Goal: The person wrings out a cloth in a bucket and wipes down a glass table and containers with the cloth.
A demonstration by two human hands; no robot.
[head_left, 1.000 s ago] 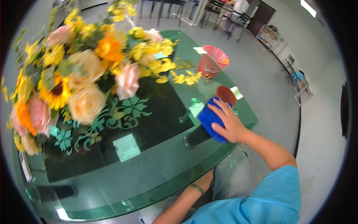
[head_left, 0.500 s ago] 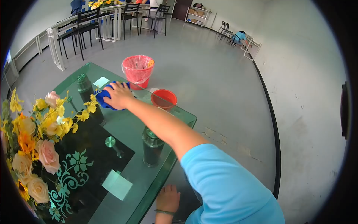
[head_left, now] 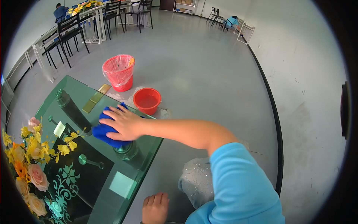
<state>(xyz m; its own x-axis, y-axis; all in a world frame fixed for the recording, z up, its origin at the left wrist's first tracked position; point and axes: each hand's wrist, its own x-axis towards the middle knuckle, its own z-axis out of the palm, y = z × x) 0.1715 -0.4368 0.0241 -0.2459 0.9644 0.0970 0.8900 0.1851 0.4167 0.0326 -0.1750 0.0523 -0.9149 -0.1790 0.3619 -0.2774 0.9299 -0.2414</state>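
Note:
My right hand (head_left: 126, 123) lies spread over a crumpled blue cloth (head_left: 106, 135), pressing it onto the glass table (head_left: 149, 149) near its far right corner. Part of the cloth is hidden beneath the palm. Under the glass, beside the cloth, a round table leg (head_left: 128, 152) shows. My left hand (head_left: 155, 209) is low in the view, next to the table's near edge, its fingers curled and their tips hidden. Yellow, orange and pink flowers (head_left: 31, 164) stand on the left part of the table.
On the floor beyond the table are a red basket with a plastic liner (head_left: 119, 74) and a red basin (head_left: 147, 101). Black chairs (head_left: 71, 31) and a long white table stand at the back left. People are in the background. A wall (head_left: 302, 93) runs along the right.
My right hand and the cloth have moved from the far edge toward the table's right corner. The view has shifted, with the flowers lower left. My left hand is still low beside the table.

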